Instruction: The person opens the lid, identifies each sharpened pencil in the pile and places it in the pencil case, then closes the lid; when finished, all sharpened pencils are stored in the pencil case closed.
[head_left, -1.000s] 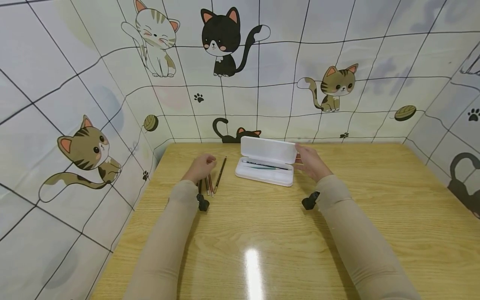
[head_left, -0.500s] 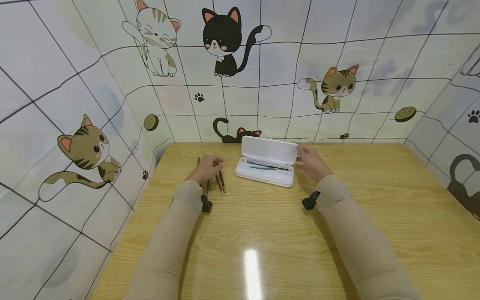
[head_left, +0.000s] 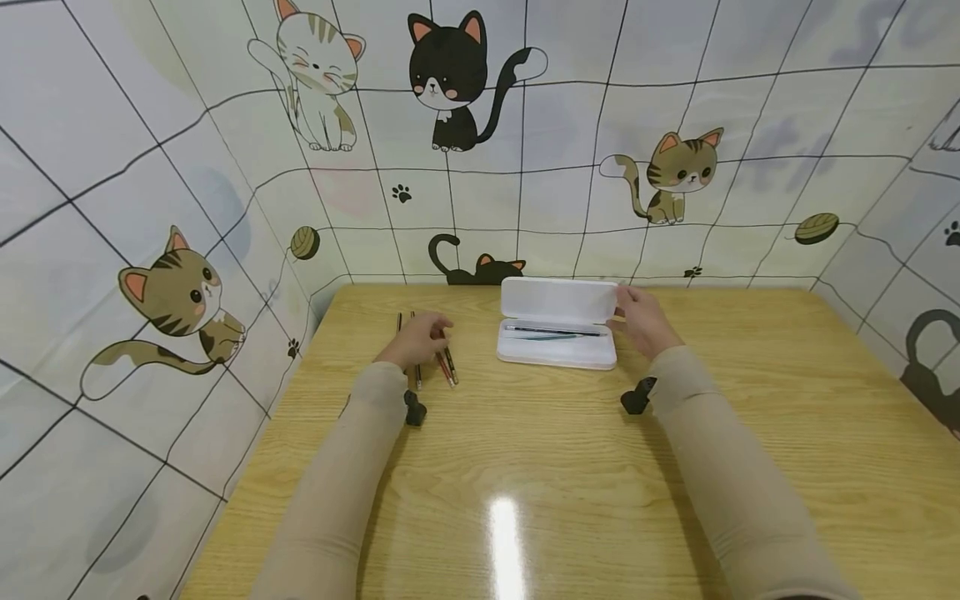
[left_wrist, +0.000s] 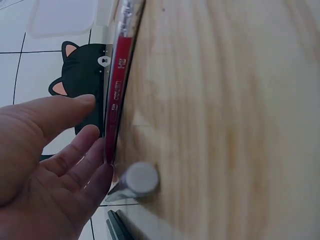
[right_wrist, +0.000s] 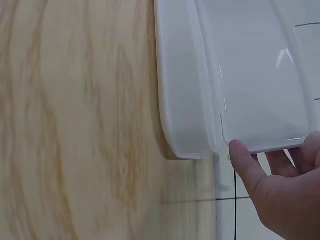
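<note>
A white pencil case (head_left: 557, 355) stands with its lid raised towards the wall, a dark pencil (head_left: 558, 330) and a green one inside. My right hand (head_left: 647, 323) holds the lid's right end; the right wrist view has the thumb on the inner side of the lid (right_wrist: 265, 85) and the fingers behind. Over the loose pencils at left is my left hand (head_left: 418, 340). In the left wrist view its fingertips touch a red pencil (left_wrist: 116, 90), with the thumb (left_wrist: 82, 102) apart from it. A pencil with a white end (left_wrist: 142, 178) lies close by. The hand partly covers these pencils.
The wooden table (head_left: 510, 450) meets a cat-patterned backdrop (head_left: 570, 192) just behind the case. Dark wrist cameras (head_left: 638, 397) sit on both wrists. Bare tabletop lies between the pencils and the case.
My right hand and the case have shifted right, the case turning slightly. My left hand has moved a little right, and the pencils beneath it have shifted.
</note>
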